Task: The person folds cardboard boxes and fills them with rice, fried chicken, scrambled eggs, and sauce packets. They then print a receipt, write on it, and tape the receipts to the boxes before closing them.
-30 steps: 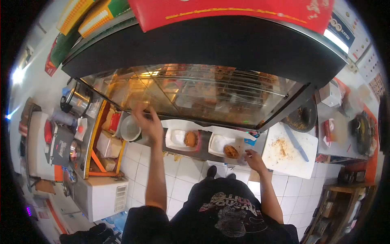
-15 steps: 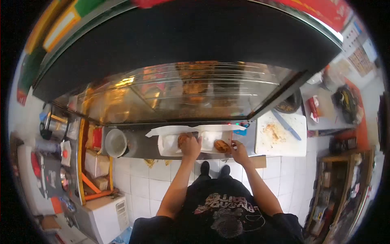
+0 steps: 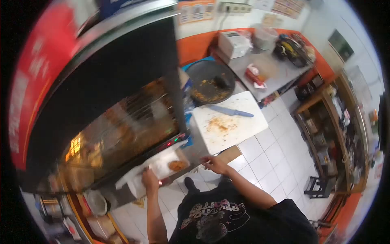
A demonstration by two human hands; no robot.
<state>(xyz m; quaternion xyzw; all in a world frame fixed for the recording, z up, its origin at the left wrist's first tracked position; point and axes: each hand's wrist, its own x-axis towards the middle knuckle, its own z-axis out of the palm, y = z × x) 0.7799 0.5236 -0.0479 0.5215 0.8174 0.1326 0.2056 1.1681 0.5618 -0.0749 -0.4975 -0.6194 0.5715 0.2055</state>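
Observation:
My left hand (image 3: 149, 178) is at the left part of a white paper-lined box (image 3: 164, 158) on the narrow counter. Its fingers are curled down and hide whatever is under them. A browned piece of food (image 3: 177, 165) lies in the right part of that box, touched by neither hand. My right hand (image 3: 214, 164) hovers just right of the box, near the counter's edge, fingers loosely apart and nothing visible in them. Beyond it, a white cutting board (image 3: 225, 130) with brown crumbs carries a knife (image 3: 230, 111).
A glass-fronted display case (image 3: 122, 122) stands behind the box. The black round pan (image 3: 209, 83) holds food scraps. A side table bears a white machine (image 3: 235, 44) and a red-and-white packet (image 3: 255, 76). Wooden shelves (image 3: 319, 122) are at the right, a white tub (image 3: 96, 202) lower left.
The view has swung to the right, bringing the pan and side table into fuller view. My right hand has moved off the right food piece, away from the box. My left hand remains at the left part.

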